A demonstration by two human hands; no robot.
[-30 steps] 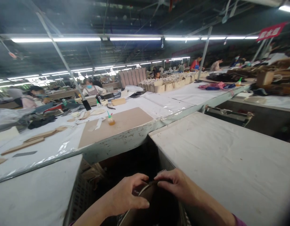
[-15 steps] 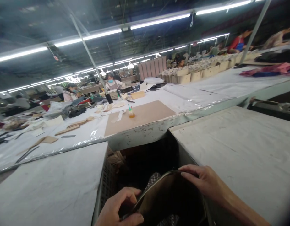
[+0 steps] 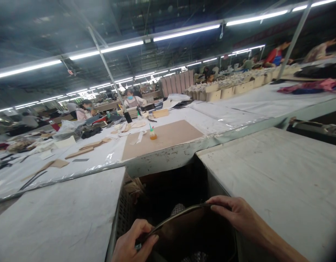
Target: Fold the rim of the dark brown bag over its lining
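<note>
A dark, curved piece (image 3: 192, 229) with a thin pale edge lies over my lap; it looks like a bag panel or the mouth of a bag, but its inside is too dark to make out. My left hand (image 3: 136, 238) pinches the near-left end of its edge between thumb and fingers. At the far-right end of the same edge, my right hand (image 3: 230, 209) grips with thumb and fingertips. Between both hands the edge bows upward. Checkered cloth (image 3: 178, 209) shows just behind it.
Pale-covered tabletops stand at the left (image 3: 55, 218) and right (image 3: 279, 174). Ahead, a long table carries a brown board (image 3: 176, 140), a glue bottle (image 3: 153, 134) and wooden strips (image 3: 80, 153). A plastic crate (image 3: 121, 214) is beneath the left top. Co-workers sit farther back.
My left hand has shifted slightly, its thumb moving left along the edge. The piece's edge now shows a flatter curve, and the view has tilted a little.
</note>
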